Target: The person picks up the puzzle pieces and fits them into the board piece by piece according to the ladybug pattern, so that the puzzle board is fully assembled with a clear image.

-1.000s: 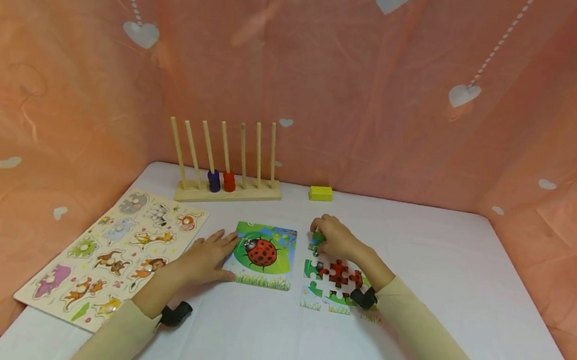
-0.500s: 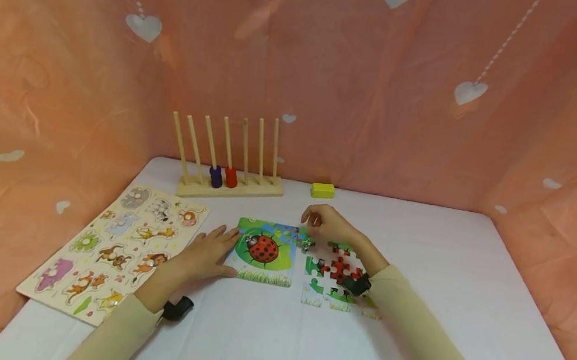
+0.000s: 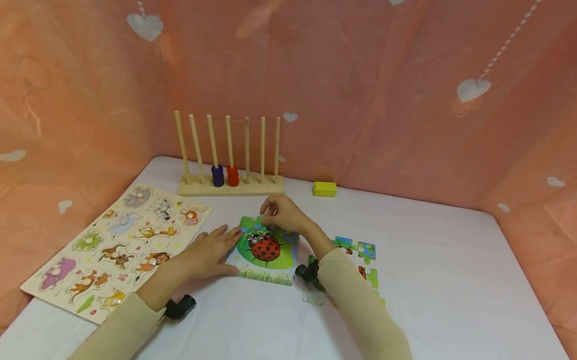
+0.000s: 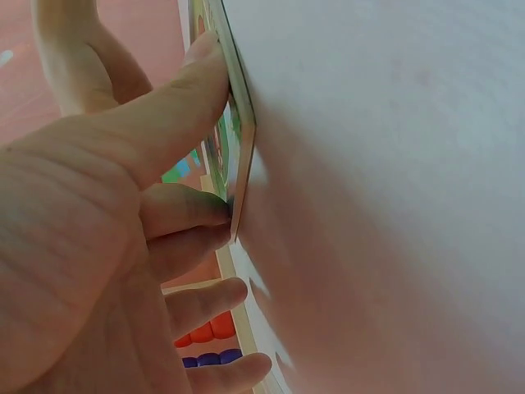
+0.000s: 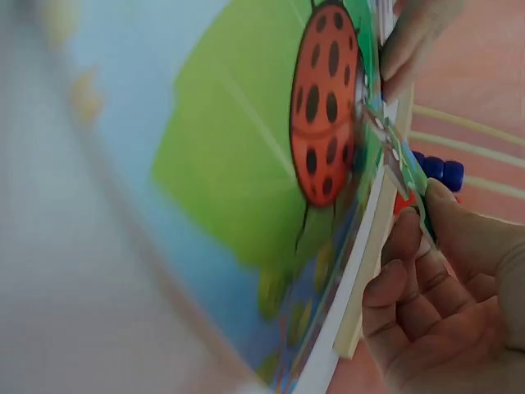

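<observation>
A square ladybug board (image 3: 266, 263) lies flat on the white table. My left hand (image 3: 206, 256) rests at its left edge, fingers spread; in the left wrist view the thumb (image 4: 176, 111) and nearest fingers touch the board's edge. Over the board's upper part, my right hand (image 3: 287, 214) pinches a green jigsaw piece (image 5: 417, 176) between thumb and fingertips. That piece is tilted, its lower end close to the ladybug picture; whether it touches cannot be told. Right of the board lie several loose jigsaw pieces (image 3: 367, 251) with ladybug parts, partly hidden under my right forearm.
An animal peg puzzle board (image 3: 117, 250) lies on the left. Behind stands a wooden rack of upright pegs (image 3: 235, 189), with blue beads (image 3: 217, 176) and red beads (image 3: 233, 176). A yellow block (image 3: 324, 189) sits at the back. Pink cloth (image 3: 329, 90) surrounds the table.
My right hand has carried a jigsaw piece left from the loose pieces to above the ladybug board. The left hand has stayed at the board's edge.
</observation>
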`<state>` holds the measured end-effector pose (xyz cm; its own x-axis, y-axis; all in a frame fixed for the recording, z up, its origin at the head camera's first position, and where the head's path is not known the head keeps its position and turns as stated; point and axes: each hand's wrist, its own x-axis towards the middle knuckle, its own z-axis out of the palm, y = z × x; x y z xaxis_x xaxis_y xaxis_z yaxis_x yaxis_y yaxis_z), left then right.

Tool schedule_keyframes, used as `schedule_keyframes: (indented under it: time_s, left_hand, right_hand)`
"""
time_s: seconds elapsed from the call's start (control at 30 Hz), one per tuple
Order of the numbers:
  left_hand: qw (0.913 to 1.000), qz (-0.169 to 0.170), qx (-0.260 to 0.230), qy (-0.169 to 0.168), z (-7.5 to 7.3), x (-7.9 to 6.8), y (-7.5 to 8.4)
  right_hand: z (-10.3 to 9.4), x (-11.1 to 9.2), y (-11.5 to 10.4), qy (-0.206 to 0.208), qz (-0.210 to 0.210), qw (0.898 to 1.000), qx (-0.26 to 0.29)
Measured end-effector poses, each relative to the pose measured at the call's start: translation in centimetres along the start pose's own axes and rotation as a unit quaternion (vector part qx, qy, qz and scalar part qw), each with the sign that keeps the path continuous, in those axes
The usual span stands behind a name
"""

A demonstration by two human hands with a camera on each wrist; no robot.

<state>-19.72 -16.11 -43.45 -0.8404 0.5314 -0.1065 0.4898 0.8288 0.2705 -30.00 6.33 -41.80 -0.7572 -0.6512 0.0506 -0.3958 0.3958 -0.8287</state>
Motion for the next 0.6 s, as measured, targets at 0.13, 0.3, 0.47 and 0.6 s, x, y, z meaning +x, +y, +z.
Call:
schedule_keyframes:
  time_s: [0.13,0.3,0.47,0.6]
  left_hand:
    - [1.0,-0.003,-0.002,-0.002,0.0,0.0,0.0]
    - [1.0,-0.004,0.004,-0.002,0.1,0.1,0.0]
    - [1.0,-0.006,0.007,-0.004,0.1,0.2,-0.1]
    - [0.9999,-0.006,0.008,-0.004,0.2,0.2,-0.2]
  right_hand:
    - [1.0,0.7,-0.3,0.002,0.024,1.0,-0.002]
    - [1.5,0.9,-0.7,0.008,0.028,0.996,-0.084]
    - [1.6,0.9,-0.9,-0.018,0.037,0.987,-0.158]
    - [1.7,0.7,-1.2,-0.037,0.049,0.982,-0.181]
